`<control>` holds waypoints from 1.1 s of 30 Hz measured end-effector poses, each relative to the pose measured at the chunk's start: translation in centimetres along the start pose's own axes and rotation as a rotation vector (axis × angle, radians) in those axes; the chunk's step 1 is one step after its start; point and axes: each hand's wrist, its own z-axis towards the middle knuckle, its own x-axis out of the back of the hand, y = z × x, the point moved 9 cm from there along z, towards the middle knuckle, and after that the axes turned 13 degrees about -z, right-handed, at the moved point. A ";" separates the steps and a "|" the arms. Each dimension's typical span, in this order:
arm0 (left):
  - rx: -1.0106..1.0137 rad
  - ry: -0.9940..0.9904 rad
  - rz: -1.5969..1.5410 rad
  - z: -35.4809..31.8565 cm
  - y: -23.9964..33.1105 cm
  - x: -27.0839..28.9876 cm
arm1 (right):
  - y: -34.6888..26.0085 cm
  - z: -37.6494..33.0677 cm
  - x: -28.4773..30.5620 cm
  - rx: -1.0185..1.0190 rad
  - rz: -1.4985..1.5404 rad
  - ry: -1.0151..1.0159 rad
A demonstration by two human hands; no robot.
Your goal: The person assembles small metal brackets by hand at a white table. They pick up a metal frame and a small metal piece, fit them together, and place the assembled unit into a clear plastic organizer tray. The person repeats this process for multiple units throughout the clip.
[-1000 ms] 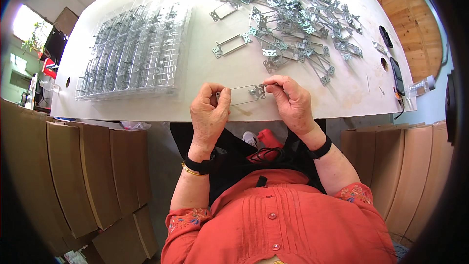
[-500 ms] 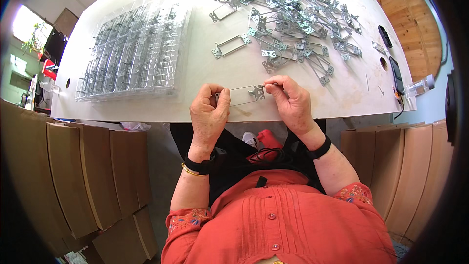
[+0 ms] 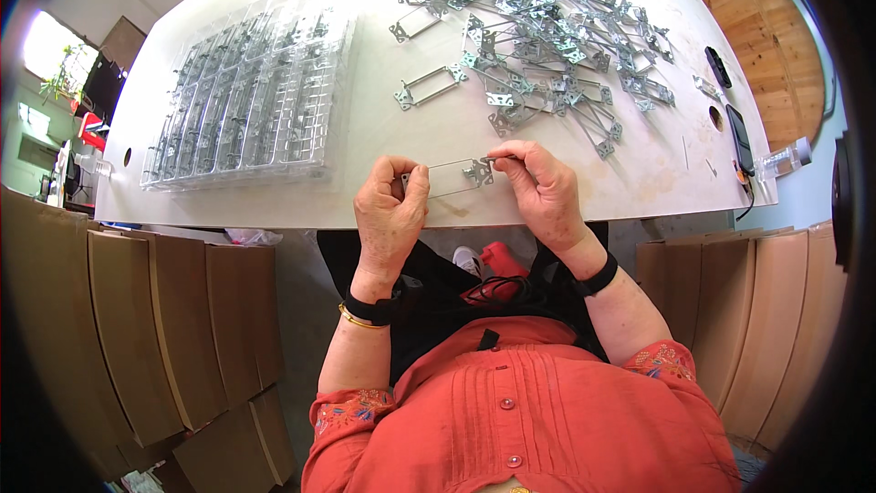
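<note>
Left hand (image 3: 391,205): thumb and forefinger pinched on the left end of a thin metal frame (image 3: 474,173). Right hand (image 3: 546,194): thumb and bent forefinger closed on the frame's right corner; the exact contact is hidden by the fingers. The frame is held level between both hands, over the near edge of the table. A black band is worn on each wrist.

Table (image 3: 383,146): white top, brownish stains near the front edge. A loose frame (image 3: 404,98) is laid beyond the hands, just beside a heaped pile of similar metal frames (image 3: 547,27). To the left, a clear compartmented tray (image 3: 233,180) is filled with metal parts. Along the right side are set a small black object (image 3: 719,68), a dark phone-like device (image 3: 740,140) and a clear bottle (image 3: 785,162), lying on its side; a round hole is cut through the top.

Room: brown cartons (image 3: 182,319) are stacked at left, further cartons (image 3: 766,310) at right. A rounded wooden panel (image 3: 762,46) is placed beyond the table's right side. A green plant (image 3: 66,80) is seen beside a bright window, far left.
</note>
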 end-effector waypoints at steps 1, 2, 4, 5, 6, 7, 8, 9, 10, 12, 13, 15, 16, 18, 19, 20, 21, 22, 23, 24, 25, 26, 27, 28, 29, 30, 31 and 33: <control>0.001 0.001 -0.007 0.0 0.1 0.0 | 0.0 0.0 0.0 0.000 0.002 0.002; 0.002 0.002 -0.015 0.0 0.1 -0.1 | 0.0 0.0 0.0 0.000 0.004 0.005; 0.002 -0.002 -0.010 0.0 0.1 -0.1 | 0.3 -0.1 -0.1 -0.006 0.007 -0.001; 0.002 -0.004 -0.008 0.0 0.2 -0.1 | 0.5 -0.1 -0.1 -0.013 0.007 -0.008; 0.005 -0.004 -0.005 0.0 0.1 0.0 | 0.6 -0.1 -0.1 -0.020 0.007 -0.015; 0.008 -0.004 -0.001 0.0 0.1 0.0 | 0.5 -0.1 -0.1 -0.015 0.003 -0.013; 0.011 -0.003 0.002 0.0 0.0 0.0 | 0.3 0.0 0.0 -0.010 -0.001 -0.011; 0.015 -0.001 0.001 0.0 0.0 0.0 | 0.1 0.0 0.0 -0.006 -0.004 -0.008; 0.019 0.001 -0.001 0.0 0.0 0.0 | 0.0 0.0 0.1 0.007 0.004 0.004; 0.032 0.006 -0.014 0.0 0.1 0.0 | -0.2 0.0 0.3 0.033 0.020 0.028; 0.043 0.012 -0.026 0.0 0.1 0.0 | -0.2 0.0 0.2 0.034 0.028 0.012; 0.049 0.020 -0.026 -0.1 0.2 0.0 | -0.4 -0.3 0.2 0.037 0.047 -0.019; 0.048 0.023 -0.015 -0.1 0.2 0.1 | -0.6 -0.4 0.2 0.039 0.025 -0.034; 0.053 0.025 -0.007 -0.1 0.2 0.2 | -1.2 -0.7 0.4 0.044 -0.016 -0.066; 0.058 0.024 -0.012 -0.1 0.3 0.1 | -1.2 -0.8 0.5 0.046 -0.015 -0.062; 0.063 0.023 -0.017 -0.1 0.3 0.0 | -1.2 -0.9 0.6 0.048 -0.014 -0.059; 0.061 0.024 -0.013 -0.1 0.4 0.0 | -1.2 -1.0 0.6 0.049 -0.013 -0.056; 0.057 0.025 -0.008 -0.1 0.5 0.0 | -1.2 -1.0 0.6 0.054 -0.013 -0.058; 0.053 0.027 -0.004 -0.2 0.5 0.1 | -1.2 -1.1 0.6 0.059 -0.013 -0.060; 0.053 0.027 -0.002 -0.2 0.5 0.1 | -1.2 -1.1 0.6 0.064 -0.013 -0.061; 0.052 0.027 0.000 -0.2 0.5 0.1 | -1.2 -1.1 0.6 0.067 -0.014 -0.058; 0.051 0.026 0.001 -0.1 0.5 0.1 | -1.1 -1.1 0.6 0.071 -0.015 -0.054; 0.048 0.025 -0.001 -0.1 0.5 0.1 | -1.1 -1.1 0.6 0.075 -0.016 -0.051; 0.044 0.025 -0.004 -0.1 0.5 0.1 | -1.2 -1.1 0.6 0.074 -0.019 -0.055; 0.040 0.026 -0.006 -0.1 0.4 0.1 | -1.4 -1.1 0.6 0.074 -0.022 -0.058; 0.043 0.027 -0.010 -0.1 0.4 0.2 | -1.5 -1.1 0.6 0.073 -0.026 -0.062; 0.045 0.026 -0.014 -0.1 0.4 0.1 | -1.5 -1.1 0.6 0.074 -0.024 -0.059; 0.046 0.024 -0.020 -0.1 0.4 0.1 | -1.4 -1.1 0.6 0.075 -0.021 -0.051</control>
